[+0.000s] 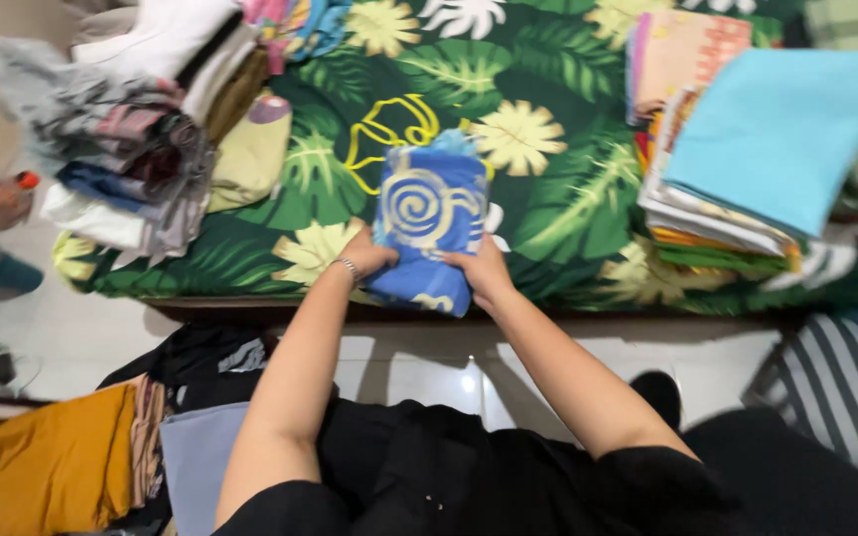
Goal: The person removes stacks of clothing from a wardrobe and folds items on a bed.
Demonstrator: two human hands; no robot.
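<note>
Blue folded cloth (427, 226) with pale yellow spirals sits right at the near edge of the leaf-print bedspread (568, 213), pinched between both hands, and the lower end of it just overhangs that edge. Left hand (367, 255) clamps the left side, bracelet at the wrist, fingers tucked in against the fabric; right hand (481, 270) presses in from the other side, thumb over the lower right corner, so each hand is closed on the bundle rather than resting loose. It looks soft and light, a limp printed cotton by the look of it, with no stiffness of its own: the top bulges and the layers puff where nothing pins them. I'd judge it will slump or fan open if taken by one corner, so the sure hold is the one showing now, both flanks squeezed together, or a flat palm under the fold with the other on top. Nothing fragile, not slippery, though the layers may slide on one another. Off to the left lies a heap of mixed clothes (141, 149), to the right a neat stack of folded cloths (707, 213) topped by a light blue sheet (782, 129), well apart from the bundle. Near the person's lap, a mustard garment (52, 467)
</note>
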